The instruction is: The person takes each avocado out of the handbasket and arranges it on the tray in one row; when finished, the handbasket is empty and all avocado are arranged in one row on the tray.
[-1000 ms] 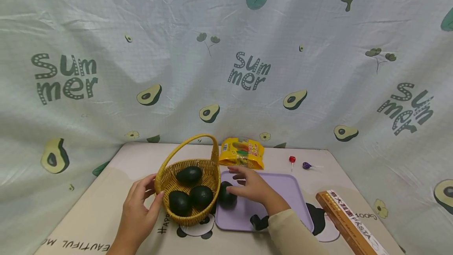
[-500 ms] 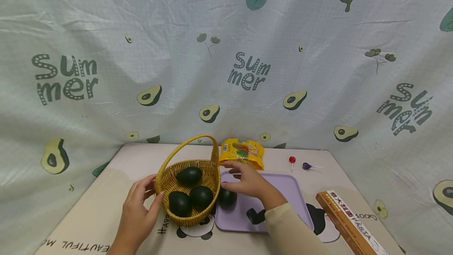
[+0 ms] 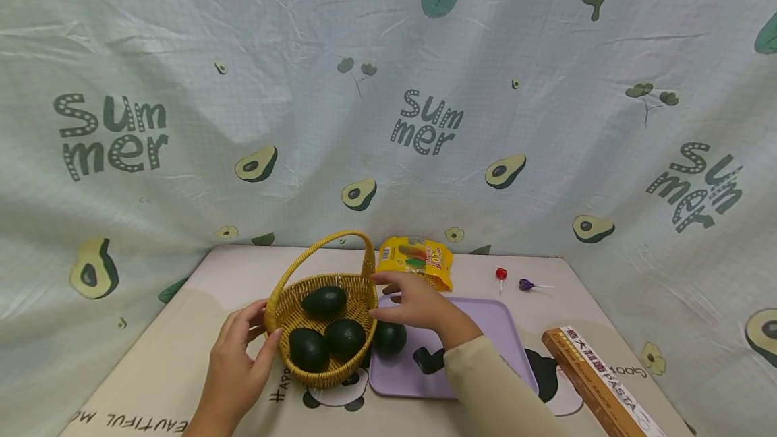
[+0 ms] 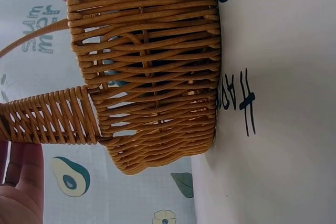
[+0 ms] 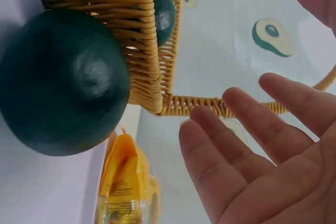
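Note:
A yellow wicker basket (image 3: 324, 377) with a tall handle holds three dark green avocados (image 3: 344, 338). At the basket's left side is my left hand (image 3: 239, 356), its fingers and thumb loosely spread about the base of the handle. The left wrist view has part of that hand (image 4: 23, 187) behind the handle; contact is hard to tell. My right hand (image 3: 413, 299) reaches to the basket's right rim, with bent but loose fingers and nothing held. Below it, another avocado (image 3: 390, 340) lies on the lilac tray (image 3: 485, 329), beside the basket; it looms large in the right wrist view.
Behind the tray lies a yellow snack bag (image 3: 415, 258). A red lollipop (image 3: 500, 273) and a purple lollipop (image 3: 526, 284) are at the back right. A long brown pasta box (image 3: 597, 383) lies at the right edge. A printed curtain (image 3: 388, 52) hangs behind the table.
My right hand has moved left, from over the avocado on the tray to the basket's right rim. The left hand, basket and avocados have stayed put.

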Tool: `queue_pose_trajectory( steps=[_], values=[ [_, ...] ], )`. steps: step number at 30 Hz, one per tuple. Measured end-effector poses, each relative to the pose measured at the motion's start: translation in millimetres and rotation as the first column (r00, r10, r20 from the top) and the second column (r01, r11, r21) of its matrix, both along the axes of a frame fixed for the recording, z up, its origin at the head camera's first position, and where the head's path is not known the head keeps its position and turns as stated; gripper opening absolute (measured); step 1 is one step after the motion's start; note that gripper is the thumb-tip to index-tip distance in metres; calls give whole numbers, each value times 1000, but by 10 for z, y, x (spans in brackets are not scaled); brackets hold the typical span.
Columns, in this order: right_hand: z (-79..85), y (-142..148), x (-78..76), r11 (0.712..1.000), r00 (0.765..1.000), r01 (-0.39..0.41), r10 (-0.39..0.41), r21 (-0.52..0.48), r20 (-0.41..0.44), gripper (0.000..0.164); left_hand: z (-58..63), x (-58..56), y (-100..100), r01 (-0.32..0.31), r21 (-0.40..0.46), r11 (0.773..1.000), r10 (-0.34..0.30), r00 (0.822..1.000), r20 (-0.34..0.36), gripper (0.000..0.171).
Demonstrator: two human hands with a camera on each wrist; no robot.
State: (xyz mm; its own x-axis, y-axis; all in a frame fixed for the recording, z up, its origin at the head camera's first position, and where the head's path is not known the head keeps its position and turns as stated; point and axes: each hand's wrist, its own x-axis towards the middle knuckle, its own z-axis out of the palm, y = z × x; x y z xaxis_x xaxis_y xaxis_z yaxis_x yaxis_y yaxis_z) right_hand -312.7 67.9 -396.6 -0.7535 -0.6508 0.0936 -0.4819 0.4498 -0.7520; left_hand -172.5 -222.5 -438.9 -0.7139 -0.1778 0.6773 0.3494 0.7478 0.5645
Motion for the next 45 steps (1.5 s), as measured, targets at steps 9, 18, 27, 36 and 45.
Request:
queue_pose_trajectory(
  steps=[9, 18, 27, 36, 45],
  values=[
    [58, -109, -42, 997, 1000, -4, 2, 72, 22, 66, 6, 10, 17, -5, 0, 1000, 5, 1000, 11, 59],
    [65, -203, -57, 992, 999, 6, -12, 126, 43, 65, -2, 13, 15, -6, 2, 1000, 6, 1000, 20, 59],
    [106, -308, -94, 987, 999, -4, -3, 163, 42, 62, 4, -6, 10, 3, 3, 1000, -3, 1000, -4, 60],
    [90, -437, -110, 982, 997, -52, 40, 179, 68, 61, 4, -8, 9, -2, 1, 1000, 2, 1000, -12, 60],
    [63, -568, -120, 971, 991, -129, 123, 200, 44, 58, 15, 3, 19, -6, -1, 1000, 6, 1000, 6, 60]
  ],
)
